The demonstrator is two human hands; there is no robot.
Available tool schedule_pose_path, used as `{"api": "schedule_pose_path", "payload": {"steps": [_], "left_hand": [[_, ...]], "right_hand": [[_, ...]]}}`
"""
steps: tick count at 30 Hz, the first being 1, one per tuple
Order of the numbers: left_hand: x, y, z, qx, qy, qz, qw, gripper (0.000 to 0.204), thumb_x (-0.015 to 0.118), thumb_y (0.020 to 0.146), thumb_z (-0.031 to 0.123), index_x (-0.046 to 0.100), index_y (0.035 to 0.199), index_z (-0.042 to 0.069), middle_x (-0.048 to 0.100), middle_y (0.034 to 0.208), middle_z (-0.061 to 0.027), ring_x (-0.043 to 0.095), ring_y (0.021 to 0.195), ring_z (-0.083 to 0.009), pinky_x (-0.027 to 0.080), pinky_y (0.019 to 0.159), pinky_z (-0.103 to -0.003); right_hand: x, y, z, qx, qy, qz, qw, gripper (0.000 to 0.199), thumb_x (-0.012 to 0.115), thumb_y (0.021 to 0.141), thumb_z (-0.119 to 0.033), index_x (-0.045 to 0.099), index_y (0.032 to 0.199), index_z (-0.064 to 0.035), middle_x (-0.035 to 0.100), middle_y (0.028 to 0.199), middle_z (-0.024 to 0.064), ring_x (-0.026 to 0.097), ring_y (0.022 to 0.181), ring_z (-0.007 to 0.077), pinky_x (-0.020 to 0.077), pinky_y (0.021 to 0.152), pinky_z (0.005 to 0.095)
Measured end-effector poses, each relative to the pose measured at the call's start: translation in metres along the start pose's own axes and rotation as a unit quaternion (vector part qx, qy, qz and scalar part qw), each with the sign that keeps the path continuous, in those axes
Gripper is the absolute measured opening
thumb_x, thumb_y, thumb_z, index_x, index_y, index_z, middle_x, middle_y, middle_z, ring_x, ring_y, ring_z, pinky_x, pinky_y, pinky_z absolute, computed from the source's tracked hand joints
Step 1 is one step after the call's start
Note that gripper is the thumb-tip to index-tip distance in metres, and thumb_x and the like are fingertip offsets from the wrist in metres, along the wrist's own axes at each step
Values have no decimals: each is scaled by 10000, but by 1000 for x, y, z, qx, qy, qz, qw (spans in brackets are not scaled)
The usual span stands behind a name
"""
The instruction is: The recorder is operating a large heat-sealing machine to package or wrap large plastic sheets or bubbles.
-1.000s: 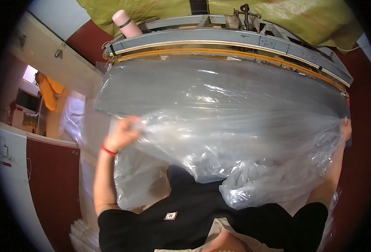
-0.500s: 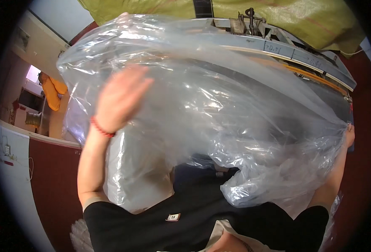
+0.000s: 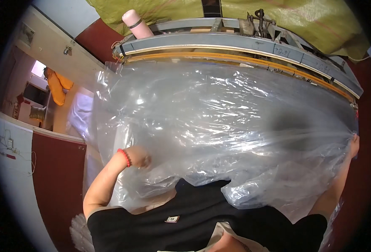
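Observation:
A wide sheet of clear plastic film (image 3: 185, 113) lies spread in front of me, wrinkled and shiny, with its near edge bunched against my black shirt. At the far right my right hand (image 3: 353, 146) pinches the film's edge, and creases fan out from that grip. My left hand (image 3: 138, 157), with a red bead bracelet (image 3: 125, 158) at the wrist, is over the near left part of the film. Its fingers are curled in, and whether film is caught between them is hidden.
Behind the film runs a grey metal frame (image 3: 231, 41) with an orange strip (image 3: 219, 56) and a dark clamp (image 3: 260, 23). A pink bottle (image 3: 138, 26) leans at its left end. Yellow-green woven sheeting (image 3: 303, 21) hangs beyond. A doorway opens at left, beside a dark-red wall (image 3: 59, 180).
My left hand has come back toward my body and its fingers have curled. The film's far left side has dropped flat, uncovering the frame and bottle. My right hand keeps its grip.

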State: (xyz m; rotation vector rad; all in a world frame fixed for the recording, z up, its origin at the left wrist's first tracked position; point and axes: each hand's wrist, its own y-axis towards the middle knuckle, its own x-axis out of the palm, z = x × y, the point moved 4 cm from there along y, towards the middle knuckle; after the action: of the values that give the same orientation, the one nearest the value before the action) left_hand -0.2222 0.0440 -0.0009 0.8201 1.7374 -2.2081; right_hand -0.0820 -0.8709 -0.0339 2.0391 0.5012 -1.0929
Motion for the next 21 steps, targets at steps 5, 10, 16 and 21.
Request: {"api": "schedule_pose_path", "payload": {"steps": [5,10,16,21], "left_hand": [[-150,18,43,150,-55,576,802,247,525,801,177,546,1000,31,550,998,-158,516,935,-310,420,786,-347],[-157,80,10,65,6,567,821,483,469,846,281,365,1248,36,334,1316,-143,284,1229,-318,223,1003,-371],[-172,87,-6,89,29,608,789,386,512,820,254,493,1137,33,472,1190,-159,416,1122,-328,339,919,-363],[-206,96,7,27,-93,642,760,236,560,737,130,577,951,32,584,917,-149,531,862,-317,425,751,-382]], "right_hand": [[4,10,16,-1,-15,-16,1000,396,341,864,-458,526,1042,-156,567,991,148,516,910,376,411,740,412],[15,19,53,4,103,-3,995,391,429,857,-422,534,1066,-108,599,957,99,555,878,258,417,749,333],[-16,9,74,108,416,-53,901,390,518,848,-309,535,1052,23,566,986,44,522,899,147,402,798,261],[-82,-10,83,141,584,-101,793,382,541,839,-270,498,1123,-18,534,1067,71,515,946,174,399,836,297]]}}
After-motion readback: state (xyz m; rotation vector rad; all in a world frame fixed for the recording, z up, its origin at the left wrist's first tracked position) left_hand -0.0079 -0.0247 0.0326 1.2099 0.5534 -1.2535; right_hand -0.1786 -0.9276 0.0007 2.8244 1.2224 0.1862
